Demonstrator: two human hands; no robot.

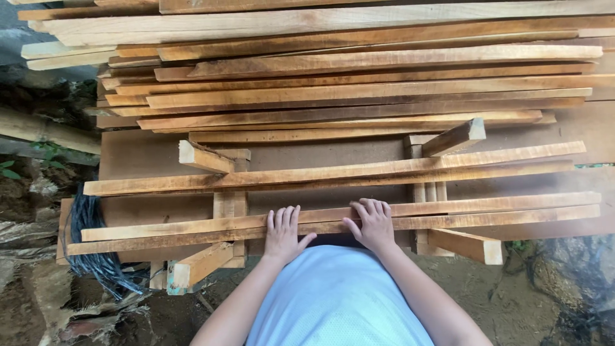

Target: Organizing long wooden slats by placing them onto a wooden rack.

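Pale blue shirt (336, 298) nearest my lens. Just beyond it, left hand (282, 232) and right hand (373, 223) lie flat, fingers spread, gripping nothing, on the near wooden slat (192, 234). Slat's long axis runs left-right, across both forearms; hands equally near. It rests on a wooden frame (229, 205). Farther back: stacked planks (359, 77). Left: dark cable coil (90, 250).

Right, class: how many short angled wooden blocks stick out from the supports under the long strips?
4: upper-left block, upper-right block, lower-left block, lower-right block. Others may be hidden under the long strips.
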